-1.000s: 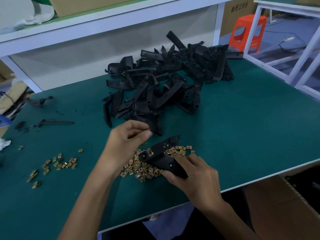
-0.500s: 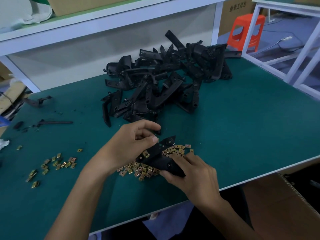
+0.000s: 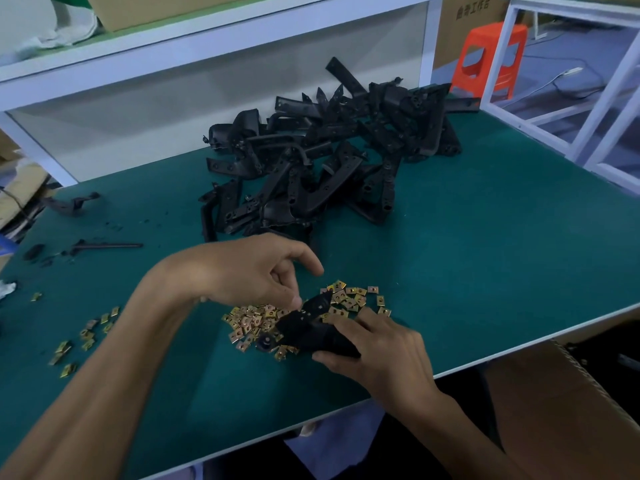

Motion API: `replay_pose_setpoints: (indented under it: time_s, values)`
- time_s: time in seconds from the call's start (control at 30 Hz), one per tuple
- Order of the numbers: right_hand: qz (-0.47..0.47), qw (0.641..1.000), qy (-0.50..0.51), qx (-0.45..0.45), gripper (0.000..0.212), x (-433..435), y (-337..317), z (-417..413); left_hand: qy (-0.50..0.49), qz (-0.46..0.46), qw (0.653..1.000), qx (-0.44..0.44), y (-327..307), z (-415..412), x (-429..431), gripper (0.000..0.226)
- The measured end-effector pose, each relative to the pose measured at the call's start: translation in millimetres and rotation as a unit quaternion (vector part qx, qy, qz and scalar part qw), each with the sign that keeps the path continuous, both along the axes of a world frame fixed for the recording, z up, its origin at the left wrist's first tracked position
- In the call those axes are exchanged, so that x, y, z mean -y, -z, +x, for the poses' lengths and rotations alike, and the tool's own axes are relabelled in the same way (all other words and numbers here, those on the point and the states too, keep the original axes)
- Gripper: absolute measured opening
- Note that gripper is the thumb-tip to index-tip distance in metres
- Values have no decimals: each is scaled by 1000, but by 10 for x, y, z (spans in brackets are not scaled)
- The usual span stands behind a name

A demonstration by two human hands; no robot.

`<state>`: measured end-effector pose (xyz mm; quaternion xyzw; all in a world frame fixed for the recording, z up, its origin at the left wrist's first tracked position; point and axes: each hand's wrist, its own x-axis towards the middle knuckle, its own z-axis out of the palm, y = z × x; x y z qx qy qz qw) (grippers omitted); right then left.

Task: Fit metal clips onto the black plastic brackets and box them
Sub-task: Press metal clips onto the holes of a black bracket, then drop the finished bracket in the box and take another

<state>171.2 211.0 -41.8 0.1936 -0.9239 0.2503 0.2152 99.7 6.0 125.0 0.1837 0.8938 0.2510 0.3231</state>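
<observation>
Above clip pile (image 3: 254, 320) | right fingers (image 3: 369, 318) grip bracket (image 3: 310, 325) | left fingers (image 3: 293, 298) touching it, hold unclear

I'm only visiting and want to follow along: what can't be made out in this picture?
Head view, all of it:
Whether the left hand pinches a clip: its fingertips are blurred.
The near end of the black bracket: the right hand covers it.
Clips fitted on that bracket: too dark and small.
The cardboard box: cut off by the frame's edge.

Green-topped workbench (image 3: 485, 254), white shelf (image 3: 207, 46), orange stool (image 3: 491, 53)
</observation>
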Motion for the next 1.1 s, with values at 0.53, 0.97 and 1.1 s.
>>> replay_pose_setpoints:
  time_s: [0.53,0.97,1.1]
  values:
    - [-23,998,35,41,50,-5,-30,-6,-81,18,992,-100,211,172,-104,34]
    - [-105,982,140,68,53,-239,-14,455,-40,37,921,-386,669,583,-526,25]
    - [-114,968,224,-23,46,-699,159,995,29,61,929,-364,801,732,-1045,43]
